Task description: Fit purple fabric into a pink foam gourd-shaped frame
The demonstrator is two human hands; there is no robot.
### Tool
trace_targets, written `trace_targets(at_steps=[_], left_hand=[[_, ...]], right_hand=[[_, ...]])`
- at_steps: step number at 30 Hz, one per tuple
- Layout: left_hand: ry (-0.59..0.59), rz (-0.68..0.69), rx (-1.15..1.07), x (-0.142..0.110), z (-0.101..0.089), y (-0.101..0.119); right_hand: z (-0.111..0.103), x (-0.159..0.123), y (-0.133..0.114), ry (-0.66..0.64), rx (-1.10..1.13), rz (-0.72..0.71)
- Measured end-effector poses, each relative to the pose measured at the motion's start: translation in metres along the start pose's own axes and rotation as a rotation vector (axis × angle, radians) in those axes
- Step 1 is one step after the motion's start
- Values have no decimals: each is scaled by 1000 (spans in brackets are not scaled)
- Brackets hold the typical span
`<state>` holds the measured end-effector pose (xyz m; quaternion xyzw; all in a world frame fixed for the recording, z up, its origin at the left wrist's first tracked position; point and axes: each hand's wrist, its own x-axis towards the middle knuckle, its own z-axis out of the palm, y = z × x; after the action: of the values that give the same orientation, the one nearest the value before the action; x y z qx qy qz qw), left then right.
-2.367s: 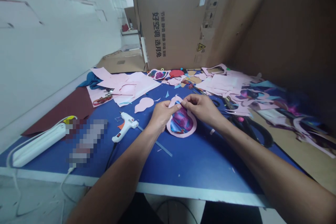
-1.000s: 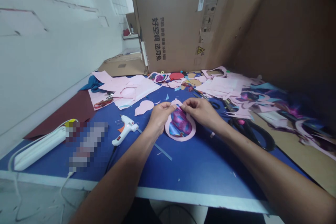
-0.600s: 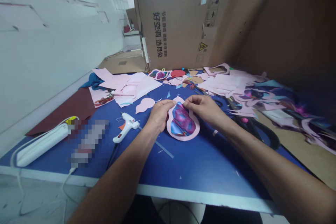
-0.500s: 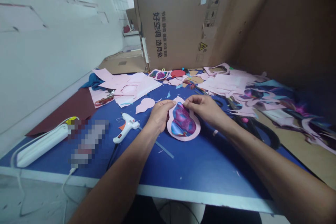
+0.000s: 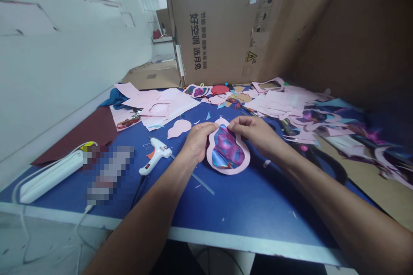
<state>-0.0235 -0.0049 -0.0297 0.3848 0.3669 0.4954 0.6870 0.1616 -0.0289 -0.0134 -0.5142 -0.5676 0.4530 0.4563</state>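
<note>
A pink gourd-shaped paper cutout (image 5: 242, 161) with a shiny blue and purple foil piece (image 5: 227, 150) on it lies on the blue table (image 5: 245, 206). My left hand (image 5: 197, 139) rests at the cutout's upper left edge, fingers curled and pinching it. At the upper right edge my right hand (image 5: 254, 133) pinches the narrow top of the foil piece with thumb and forefinger. A white glue gun (image 5: 154, 157) lies to the left of my left hand.
A plain pink gourd cutout (image 5: 179, 128) lies beyond the glue gun. Pink paper sheets (image 5: 167, 103) and scraps (image 5: 280, 101) cover the far side. Black scissors (image 5: 325, 167) lie behind my right forearm. A white power strip (image 5: 48, 176) sits at left. A big cardboard box (image 5: 232, 21) stands behind.
The foil piece, lifted at its top earlier, now lies flat on the pink cutout. Both hands stay at its upper edge; the cutout has shifted slightly right.
</note>
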Motion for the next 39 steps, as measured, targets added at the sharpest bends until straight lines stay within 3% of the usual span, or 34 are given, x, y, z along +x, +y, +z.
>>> trace_targets(at_steps=[13,39], left_hand=[[4,-14,-22,0,0,-1],[-14,101,128,1,-4,-10]], right_hand=[[1,-1,-3,3,34,11],[4,-2,-7,10,-40,5]])
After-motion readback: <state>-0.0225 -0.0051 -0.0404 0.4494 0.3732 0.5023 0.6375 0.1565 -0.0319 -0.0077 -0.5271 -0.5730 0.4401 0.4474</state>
